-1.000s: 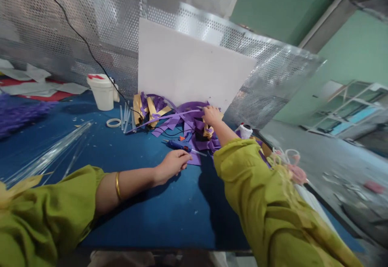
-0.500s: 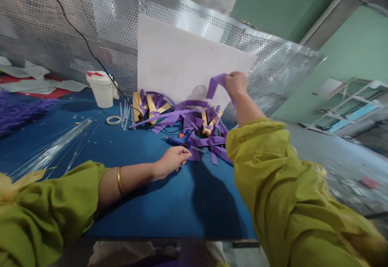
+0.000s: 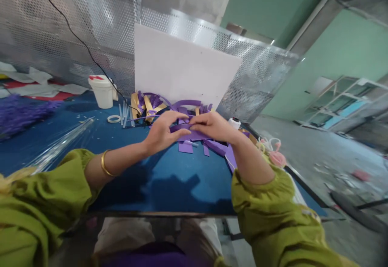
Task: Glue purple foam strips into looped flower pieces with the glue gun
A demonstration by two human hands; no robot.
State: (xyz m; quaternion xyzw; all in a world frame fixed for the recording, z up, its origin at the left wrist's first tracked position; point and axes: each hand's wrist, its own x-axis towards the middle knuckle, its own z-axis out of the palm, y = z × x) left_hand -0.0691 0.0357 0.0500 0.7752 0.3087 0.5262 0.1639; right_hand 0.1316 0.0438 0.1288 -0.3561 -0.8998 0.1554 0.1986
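both hands pinching a thin purple paper strip (image 3: 182, 128) over the blue table (image 3: 169, 186) | left hand (image 3: 160, 134), right hand (image 3: 212, 126) grip its ends | probably light, floppy, tears easily

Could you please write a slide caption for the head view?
Left hand and right hand hold a purple paper strip above a blue table.
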